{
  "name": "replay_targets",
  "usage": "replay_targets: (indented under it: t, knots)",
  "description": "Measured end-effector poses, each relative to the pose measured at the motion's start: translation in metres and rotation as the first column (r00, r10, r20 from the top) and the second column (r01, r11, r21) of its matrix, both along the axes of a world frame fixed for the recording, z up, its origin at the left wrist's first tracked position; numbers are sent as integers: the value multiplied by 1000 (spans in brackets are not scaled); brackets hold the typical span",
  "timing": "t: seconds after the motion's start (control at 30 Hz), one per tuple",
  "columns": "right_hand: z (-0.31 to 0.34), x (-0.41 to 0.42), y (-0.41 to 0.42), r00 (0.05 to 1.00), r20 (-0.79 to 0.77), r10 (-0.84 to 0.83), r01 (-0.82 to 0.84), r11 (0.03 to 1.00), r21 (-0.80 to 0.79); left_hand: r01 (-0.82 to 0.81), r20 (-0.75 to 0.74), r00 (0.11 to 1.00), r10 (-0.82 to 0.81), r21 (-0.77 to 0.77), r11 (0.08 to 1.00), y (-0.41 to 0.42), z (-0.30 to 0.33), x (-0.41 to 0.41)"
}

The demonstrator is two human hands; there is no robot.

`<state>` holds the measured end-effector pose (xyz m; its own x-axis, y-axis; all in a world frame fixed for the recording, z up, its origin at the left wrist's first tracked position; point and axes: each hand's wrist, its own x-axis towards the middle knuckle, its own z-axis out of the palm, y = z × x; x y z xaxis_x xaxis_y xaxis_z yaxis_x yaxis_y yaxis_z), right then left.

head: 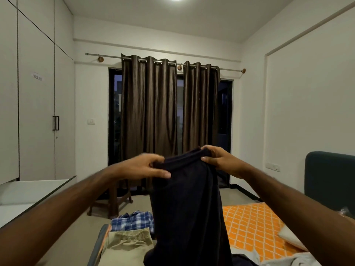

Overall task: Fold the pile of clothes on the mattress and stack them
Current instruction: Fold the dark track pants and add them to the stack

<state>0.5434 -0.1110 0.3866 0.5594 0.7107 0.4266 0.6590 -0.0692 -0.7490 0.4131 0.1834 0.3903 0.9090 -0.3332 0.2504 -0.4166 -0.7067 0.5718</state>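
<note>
Prob midway tbh: left hand (148, 166) & right hand (217, 160) both pinched the dark garment (190, 208) up over the mattress (255, 227); checked shirt (132, 221) + khaki piece (128, 244) looked folded, grey stuff (288, 261) wasn't.

Dark garment (189, 208) bottom out of frame

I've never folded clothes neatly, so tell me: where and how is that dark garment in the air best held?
By its top band, one end in each hand, pinched from above. The left hand and right hand hold the dark garment that way now: the band is stretched level and the rest hangs straight down, ready to fold.
</note>
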Motion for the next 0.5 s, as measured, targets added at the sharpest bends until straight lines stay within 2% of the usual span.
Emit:
replay_targets:
  t: [0.07, 0.13, 0.27, 0.33, 0.4, 0.47, 0.5]
  knots:
    - [9, -2, 13, 998, 10, -69, 68, 994, 90, -114, 235, 963, 130, -79, 990, -11, 13, 3]
    - [25, -8, 24, 992, 12, -123, 119, 975, 186, -186, 360, 900, 244, -189, 964, -20, 29, 4]
    - [72, -22, 29, 989, 31, -143, 128, 950, 284, -170, 451, 853, 263, -236, 957, -17, 76, 2]
    - [102, -30, 27, 983, 77, -165, 131, 933, 335, -118, 494, 826, 271, -320, 940, -18, 109, -1]
    - [132, -42, 27, 970, 132, -202, 128, 894, 429, -29, 521, 794, 314, -484, 875, -27, 136, -5]
    - [161, -51, 30, 969, 139, -203, 99, 838, 537, 52, 491, 791, 365, -648, 760, -40, 160, -6]
    - [178, -58, 29, 965, 147, -215, 90, 803, 589, 70, 495, 775, 393, -685, 725, -47, 175, -8]
